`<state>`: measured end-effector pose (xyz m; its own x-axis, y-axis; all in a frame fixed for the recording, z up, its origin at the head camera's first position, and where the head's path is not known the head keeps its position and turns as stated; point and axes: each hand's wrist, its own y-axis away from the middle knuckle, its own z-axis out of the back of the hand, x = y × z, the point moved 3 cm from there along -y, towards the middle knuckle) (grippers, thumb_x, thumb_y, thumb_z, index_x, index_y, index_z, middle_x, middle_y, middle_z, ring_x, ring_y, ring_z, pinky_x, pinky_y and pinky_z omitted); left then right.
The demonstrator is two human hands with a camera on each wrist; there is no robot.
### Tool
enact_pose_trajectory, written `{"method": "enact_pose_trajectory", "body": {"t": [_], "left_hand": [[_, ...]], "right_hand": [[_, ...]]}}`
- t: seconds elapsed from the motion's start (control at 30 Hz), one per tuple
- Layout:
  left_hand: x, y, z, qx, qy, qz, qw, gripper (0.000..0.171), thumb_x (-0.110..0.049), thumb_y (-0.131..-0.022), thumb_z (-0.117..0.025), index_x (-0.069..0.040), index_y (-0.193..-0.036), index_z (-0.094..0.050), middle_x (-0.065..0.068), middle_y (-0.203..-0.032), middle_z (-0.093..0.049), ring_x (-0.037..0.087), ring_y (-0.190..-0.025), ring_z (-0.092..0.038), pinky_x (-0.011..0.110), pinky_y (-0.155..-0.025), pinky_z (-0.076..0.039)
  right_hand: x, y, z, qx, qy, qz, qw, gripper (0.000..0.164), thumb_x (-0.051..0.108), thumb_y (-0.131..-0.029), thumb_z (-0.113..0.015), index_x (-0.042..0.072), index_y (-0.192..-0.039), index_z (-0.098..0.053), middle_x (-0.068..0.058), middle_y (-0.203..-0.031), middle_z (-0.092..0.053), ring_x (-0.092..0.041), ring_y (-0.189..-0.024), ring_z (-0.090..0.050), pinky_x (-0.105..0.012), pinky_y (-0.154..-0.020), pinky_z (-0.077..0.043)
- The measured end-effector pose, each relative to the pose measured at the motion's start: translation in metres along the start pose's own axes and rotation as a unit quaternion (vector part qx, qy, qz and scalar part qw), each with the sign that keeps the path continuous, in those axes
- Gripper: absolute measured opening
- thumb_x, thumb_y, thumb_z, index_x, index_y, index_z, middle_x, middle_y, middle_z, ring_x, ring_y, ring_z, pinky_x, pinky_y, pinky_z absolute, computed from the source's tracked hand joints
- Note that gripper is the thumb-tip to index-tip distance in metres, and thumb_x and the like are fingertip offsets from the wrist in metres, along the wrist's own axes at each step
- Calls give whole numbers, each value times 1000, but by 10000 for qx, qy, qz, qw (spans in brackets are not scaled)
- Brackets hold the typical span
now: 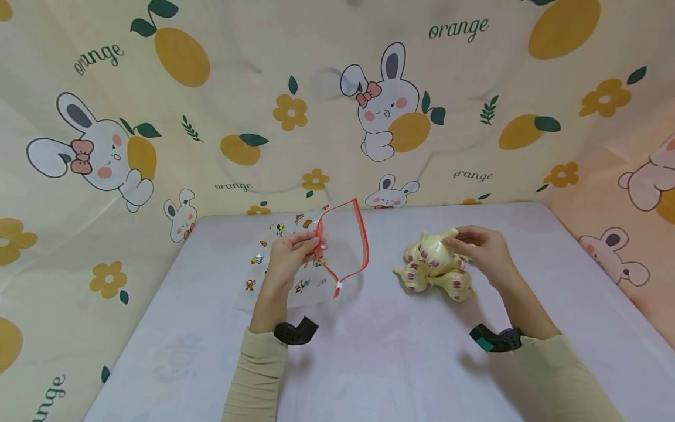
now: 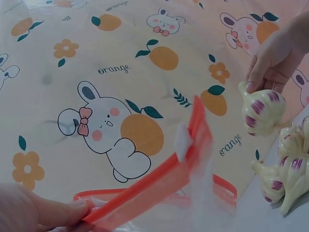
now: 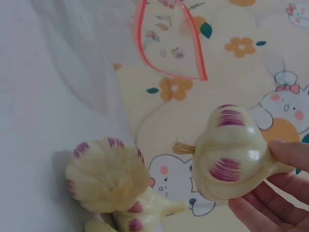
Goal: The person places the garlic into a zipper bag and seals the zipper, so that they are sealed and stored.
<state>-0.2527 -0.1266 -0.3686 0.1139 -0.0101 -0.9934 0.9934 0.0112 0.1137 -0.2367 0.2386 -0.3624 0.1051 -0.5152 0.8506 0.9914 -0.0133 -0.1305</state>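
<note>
Garlic bulb, glossy cream streaked with purple, is pinched by its stem in the right hand above similar cream bulbs, likely light, hard and slippery, so best held there, while the left hand grips a clear, red-edged plastic bag.

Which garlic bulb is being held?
The garlic bulb the right hand pinches by its stem, raised above the rest; the other bulbs sit clustered on the table.
</note>
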Motion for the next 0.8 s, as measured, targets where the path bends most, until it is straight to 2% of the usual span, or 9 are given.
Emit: {"method": "enact_pose_trajectory", "body": {"t": [0.37,0.57,0.8], "left_hand": [[0,0,0,17,-1,35,10000,24,-13,-93,-62,-2,-115,-66,-1,-93,-76,5,-78,-72,16,-73,-58],[0,0,0,3,22,65,10000,23,-13,-94,-62,-2,-114,-66,-1,-93,-76,5,-78,-71,17,-74,-58],[0,1,-1,30,59,-15,10000,24,-10,-93,-62,0,-114,-66,1,-93,-76,5,-76,-71,17,-72,-58]], "right_hand": [[11,-2,-13,276,-83,-199,9994,49,31,-92,-66,-7,-121,-59,32,-79,-56,10,-78,-56,-12,-72,-53],[14,-4,-22,324,-157,-162,9992,47,30,-90,-68,-6,-119,-61,32,-83,-58,12,-83,-56,-12,-73,-51],[18,-5,-33,408,-383,-77,9984,44,28,-88,-70,-5,-116,-63,24,-88,-66,11,-85,-57,-12,-75,-51]]}}
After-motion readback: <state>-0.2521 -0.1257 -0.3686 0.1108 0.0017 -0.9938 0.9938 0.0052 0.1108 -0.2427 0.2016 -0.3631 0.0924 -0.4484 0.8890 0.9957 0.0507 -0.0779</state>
